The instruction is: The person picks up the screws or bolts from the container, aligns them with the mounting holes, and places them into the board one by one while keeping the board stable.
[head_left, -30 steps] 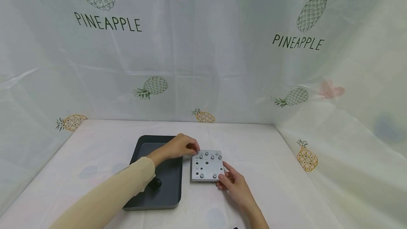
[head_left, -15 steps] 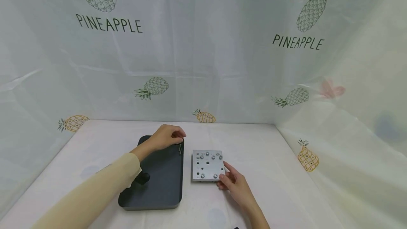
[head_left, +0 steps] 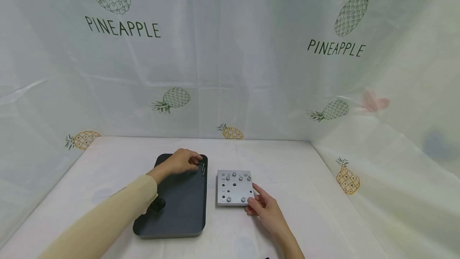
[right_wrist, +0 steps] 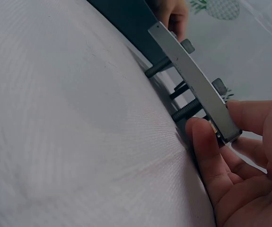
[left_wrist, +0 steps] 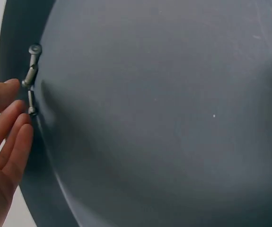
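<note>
1. I count one grey metal plate (head_left: 234, 187) with six bolt heads showing, one dark tray (head_left: 179, 207), and two loose bolts (left_wrist: 31, 78) at the tray's far rim.
2. My left hand (head_left: 181, 161) has relaxed, straight fingers touching those bolts, gripping nothing.
3. My right hand (head_left: 265, 208) pinches the plate's near right corner.
4. Half a second ago the left hand held a bolt above the tray; it's lower now.

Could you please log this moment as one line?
left hand open at bolts in tray | right hand holds plate corner

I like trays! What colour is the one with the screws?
The tray is dark grey, clearest in the head view.
</note>
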### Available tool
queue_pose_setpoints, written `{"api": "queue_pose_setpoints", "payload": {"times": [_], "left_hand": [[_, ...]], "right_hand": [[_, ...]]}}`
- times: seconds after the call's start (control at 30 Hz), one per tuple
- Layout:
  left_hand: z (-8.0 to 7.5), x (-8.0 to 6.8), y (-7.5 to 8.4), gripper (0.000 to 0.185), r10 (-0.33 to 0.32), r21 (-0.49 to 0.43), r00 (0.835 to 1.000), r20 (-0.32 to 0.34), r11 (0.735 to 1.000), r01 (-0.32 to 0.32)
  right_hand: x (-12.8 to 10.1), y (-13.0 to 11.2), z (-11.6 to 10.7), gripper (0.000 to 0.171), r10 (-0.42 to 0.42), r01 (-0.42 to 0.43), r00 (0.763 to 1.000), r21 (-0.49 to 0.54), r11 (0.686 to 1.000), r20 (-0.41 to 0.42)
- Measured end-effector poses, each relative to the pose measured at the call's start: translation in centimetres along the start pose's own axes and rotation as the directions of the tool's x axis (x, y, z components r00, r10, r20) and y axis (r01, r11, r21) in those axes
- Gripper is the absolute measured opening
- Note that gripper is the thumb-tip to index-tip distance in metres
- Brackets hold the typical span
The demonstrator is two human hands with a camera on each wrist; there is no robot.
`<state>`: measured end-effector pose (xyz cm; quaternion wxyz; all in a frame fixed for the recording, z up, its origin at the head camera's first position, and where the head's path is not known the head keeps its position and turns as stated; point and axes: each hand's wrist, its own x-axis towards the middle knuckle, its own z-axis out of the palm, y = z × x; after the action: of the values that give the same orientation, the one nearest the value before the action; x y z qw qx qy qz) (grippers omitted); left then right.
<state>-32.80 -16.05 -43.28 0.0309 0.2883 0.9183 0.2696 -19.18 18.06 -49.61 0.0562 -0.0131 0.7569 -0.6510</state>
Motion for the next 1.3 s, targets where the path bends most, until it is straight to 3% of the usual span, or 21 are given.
{"api": "queue_pose_setpoints", "payload": {"times": [0.33, 0.6, 1.0, 1.3], "left_hand": [[0.9, 0.9, -0.3, 0.030, -0.004, 0.055, 0.999, 0.032, 0.999, 0.002], [1.4, 1.2, -0.4, 0.014, -0.005, 0.068, 1.000, 0.002, 0.998, 0.005], [2.5, 2.0, 0.3, 0.005, -0.051, 0.115, 0.995, -0.086, 0.992, 0.060], [2.6, 2.0, 0.3, 0.004, -0.095, 0.066, 0.993, -0.076, 0.993, 0.100]], "right_hand": [[0.0, 0.0, 0.2, 0.068, 0.002, -0.002, 1.000, -0.015, 1.000, -0.008], [0.1, 0.0, 0.0, 0.068, -0.003, 0.003, 1.000, -0.021, 1.000, 0.002], [0.0, 0.1, -0.1, 0.067, 0.000, 0.000, 1.000, -0.026, 1.000, -0.006], [0.1, 0.2, -0.1, 0.068, -0.001, 0.001, 1.000, -0.008, 1.000, -0.004]]}}
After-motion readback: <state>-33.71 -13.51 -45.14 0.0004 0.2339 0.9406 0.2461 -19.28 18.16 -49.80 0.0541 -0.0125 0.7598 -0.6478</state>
